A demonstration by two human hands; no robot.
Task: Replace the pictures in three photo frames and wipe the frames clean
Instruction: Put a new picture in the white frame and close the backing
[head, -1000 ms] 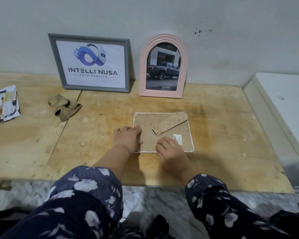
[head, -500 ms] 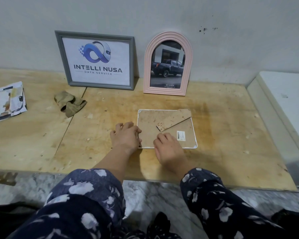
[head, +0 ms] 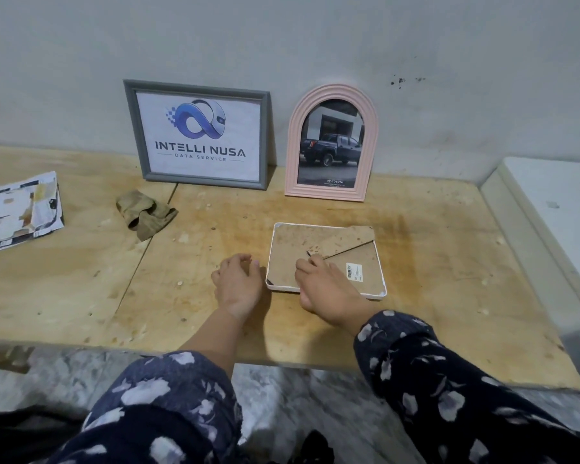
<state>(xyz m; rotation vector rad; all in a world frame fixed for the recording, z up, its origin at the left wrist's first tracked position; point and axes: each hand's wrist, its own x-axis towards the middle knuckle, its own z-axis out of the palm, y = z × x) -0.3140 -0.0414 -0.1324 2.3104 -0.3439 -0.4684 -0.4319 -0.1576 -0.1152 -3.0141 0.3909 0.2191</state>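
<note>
White frame [head: 375, 289] lies face-down on the wooden table [head: 432, 262], cardboard back [head: 288, 252] up, in front of the pink frame. Its fold-out stand flap [head: 355, 237] lies flat across the far right corner; a small barcode sticker [head: 354, 271] sits on the back near the right edge.

Our right hand [head: 325, 293] rests on the near part of that back, palm down. Fingers are bent, tips at the near end of the stand flap, looks like pinching its pointed corner, though we can't see the contact clearly. Wrist crosses the frame's near edge.

Our left hand [head: 237, 283] is on the table just left of the white frame, fingers loosely curled, holding nothing. Fingertips are right beside the frame's left edge; can't tell if they touch it.

Gray frame [head: 132, 128] stands upright against the wall at the back, with an "INTELLI NUSA DATA SERVICE" logo print in it. Pink arched frame [head: 370, 128] stands just right of it, also against the wall, holding a photo of a dark pickup truck.

Crumpled tan cloth [head: 144, 214] lies on the table in front of the gray frame's left corner, well apart from both hands. Stack of printed paper [head: 17, 209] at the far left edge. White appliance top [head: 556, 209] borders the table on the right.

Both sleeves are dark blue floral.
</note>
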